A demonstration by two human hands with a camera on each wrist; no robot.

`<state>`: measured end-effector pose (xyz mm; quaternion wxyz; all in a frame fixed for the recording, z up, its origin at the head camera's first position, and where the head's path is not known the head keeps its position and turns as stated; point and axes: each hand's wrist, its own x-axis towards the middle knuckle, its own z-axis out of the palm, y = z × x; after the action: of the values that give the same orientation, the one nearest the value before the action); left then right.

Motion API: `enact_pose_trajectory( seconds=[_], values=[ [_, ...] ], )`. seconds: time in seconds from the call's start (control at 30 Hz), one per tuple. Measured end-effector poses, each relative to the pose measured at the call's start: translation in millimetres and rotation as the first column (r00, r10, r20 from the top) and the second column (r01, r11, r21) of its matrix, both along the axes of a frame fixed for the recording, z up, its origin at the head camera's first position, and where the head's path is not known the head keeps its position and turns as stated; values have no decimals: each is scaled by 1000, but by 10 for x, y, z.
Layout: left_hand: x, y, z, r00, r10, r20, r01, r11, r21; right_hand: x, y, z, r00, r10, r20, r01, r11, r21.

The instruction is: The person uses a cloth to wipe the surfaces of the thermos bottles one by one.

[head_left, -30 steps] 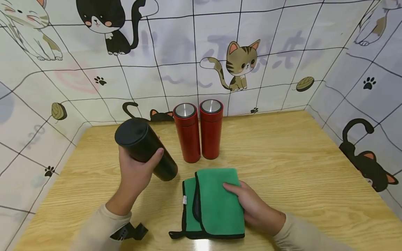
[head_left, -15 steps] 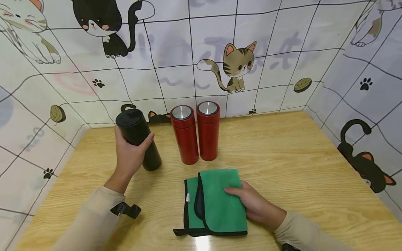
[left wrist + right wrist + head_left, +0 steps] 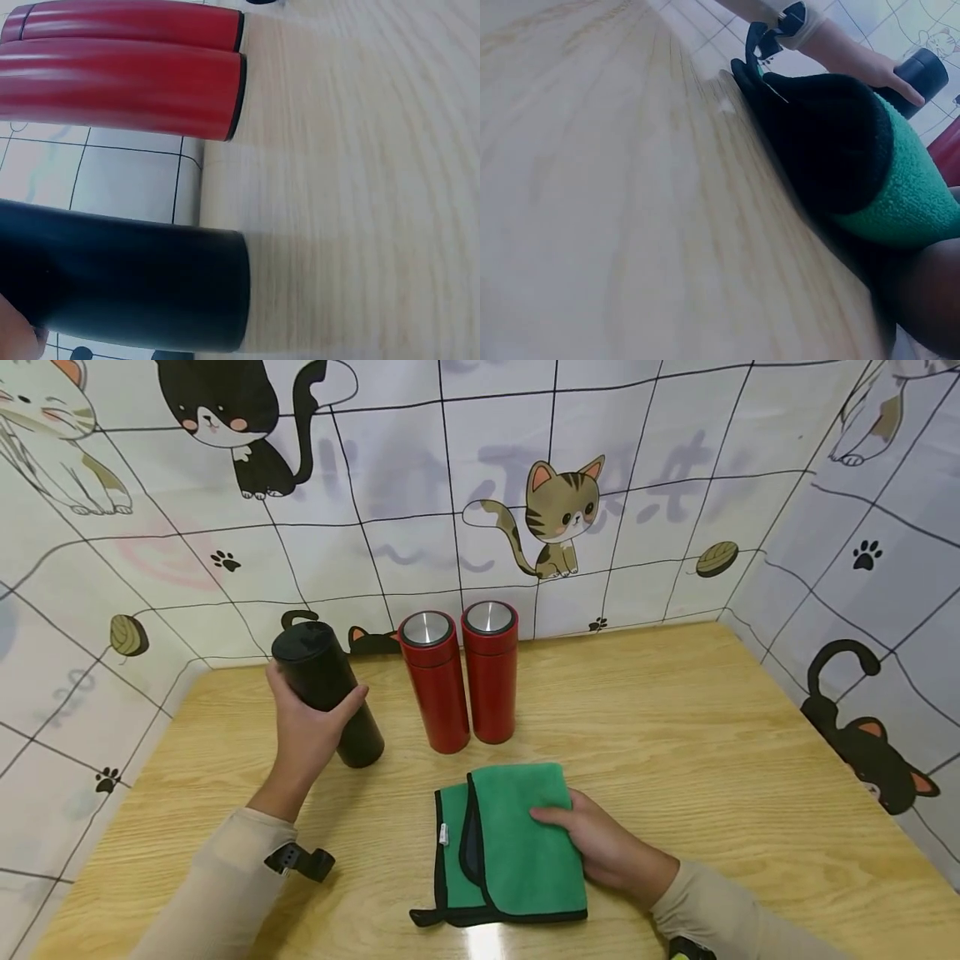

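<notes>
In the head view, my left hand [image 3: 303, 731] grips a black cylindrical bottle [image 3: 322, 672], thumb along its right side. The bottle stands on the table left of two red bottles; in the left wrist view the base of the black bottle [image 3: 150, 281] meets the wood. My right hand [image 3: 607, 843] holds the right edge of a folded green towel [image 3: 528, 843] with black trim, thumb on top and the other fingers hidden beneath. A dark fold of the towel [image 3: 832, 142] shows in the right wrist view.
Two red bottles with silver lids, a left one [image 3: 437, 693] and a right one [image 3: 491, 685], stand side by side behind the towel. The wooden table [image 3: 660, 718] ends at a wall covering [image 3: 420, 460] printed with cats and grid lines.
My left hand has moved the black bottle left and away from me, from a stronger tilt to standing near the red bottles. My right hand and the towel have hardly moved.
</notes>
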<state>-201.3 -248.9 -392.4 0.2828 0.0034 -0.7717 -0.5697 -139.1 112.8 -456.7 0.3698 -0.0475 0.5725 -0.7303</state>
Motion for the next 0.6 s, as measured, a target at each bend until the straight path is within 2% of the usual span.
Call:
enact_pose_trajectory(
  seconds=[0.03,0.07,0.1,0.13,0.17,0.2,0.27,0.3,0.33,0.37,0.4,0.43,0.47,0.5,0.57,0.6],
  values=[
    [19,-2,7,999,25,-24,-26,999,-26,-2,1,-2,1000,2,-1,-2,1000,1],
    [40,0,21,995,54,-78,-59,997,-56,-4,2,-4,1000,5,-2,-5,1000,2],
    [56,8,40,982,91,-168,-107,990,-92,-6,2,-7,1000,6,-4,-6,1000,3],
    [75,25,73,953,131,-274,-170,978,-123,-8,1,-10,1000,7,-5,-7,1000,3],
    [96,53,112,908,171,-383,-244,958,-151,-10,0,-14,1000,7,-6,-7,1000,3],
    [116,95,157,847,208,-489,-327,929,-172,-11,-1,-17,1000,8,-7,-8,1000,3],
    [147,207,240,728,203,-655,-417,889,-187,-13,-4,-24,1000,8,-5,-8,1000,4],
    [158,280,279,681,172,-712,-428,882,-196,-14,-6,-26,1000,7,-4,-7,1000,5],
    [172,356,311,658,125,-743,-413,884,-218,-15,-8,-28,1000,6,-4,-6,1000,6],
    [184,432,334,653,66,-754,-385,886,-257,-15,-9,-29,1000,6,-4,-6,1000,9],
    [188,505,355,657,-3,-754,-342,890,-302,-15,-10,-29,1000,7,-5,-7,1000,11],
    [193,576,370,681,-70,-729,-287,890,-353,-15,-11,-29,1000,7,-4,-7,1000,13],
    [193,641,384,710,-131,-692,-227,887,-401,-15,-11,-28,1000,8,-6,-8,1000,16],
    [192,702,397,748,-183,-638,-159,884,-440,-15,-10,-26,1000,8,-6,-8,1000,18],
    [183,807,411,842,-238,-484,-20,882,-470,-13,-10,-20,1000,11,-9,-11,1000,19],
    [172,853,414,882,-244,-404,37,889,-456,-11,-10,-18,1000,13,-8,-13,1000,18]
  ],
)
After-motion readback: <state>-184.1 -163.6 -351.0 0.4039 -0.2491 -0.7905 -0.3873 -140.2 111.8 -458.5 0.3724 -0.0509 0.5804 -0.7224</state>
